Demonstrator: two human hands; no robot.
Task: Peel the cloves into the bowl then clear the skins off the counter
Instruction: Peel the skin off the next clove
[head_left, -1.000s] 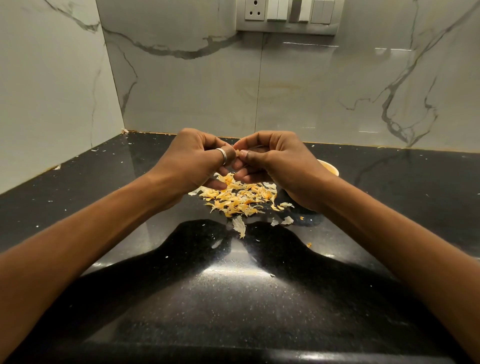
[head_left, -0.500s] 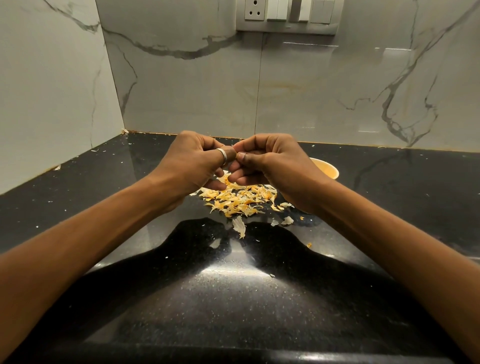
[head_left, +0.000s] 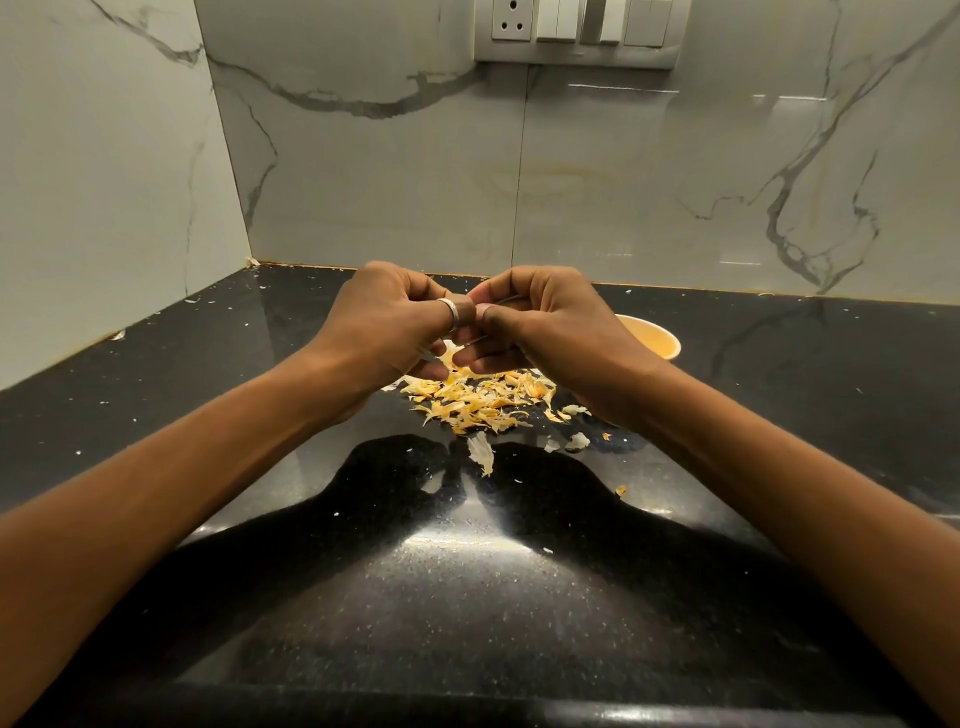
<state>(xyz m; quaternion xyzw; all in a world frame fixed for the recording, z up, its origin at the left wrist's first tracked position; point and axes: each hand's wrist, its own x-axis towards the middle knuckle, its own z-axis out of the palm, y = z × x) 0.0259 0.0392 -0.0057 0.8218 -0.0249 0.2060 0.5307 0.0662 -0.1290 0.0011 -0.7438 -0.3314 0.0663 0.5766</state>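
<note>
Starting at the left, a marble wall (head_left: 104, 182) meets a black counter (head_left: 156, 405), where a few pale flecks (head_left: 118, 335) lie near the wall's edge. The left hand (head_left: 387, 327) is raised over the middle of the counter with its fingers curled in tight and a ring (head_left: 451, 312) on one of them. Its fingertips meet those of the right hand (head_left: 556, 327), which is curled the same way with the thumb pressed towards the left. The two hands close on the same spot, but whatever sits between their tips is hidden, so I cannot tell what they hold. No clove shows. Right below the hands a heap of yellow and white skins (head_left: 478, 402) lies on the counter. One larger loose skin (head_left: 480, 452) lies nearer the person, with a few scraps beside it. The bowl (head_left: 654, 340) stands on the counter just behind the right wrist, which covers much of it, so only its pale rim and part of its inside show. Its contents are out of sight. A switch plate (head_left: 576, 36) is on the back wall above.
</note>
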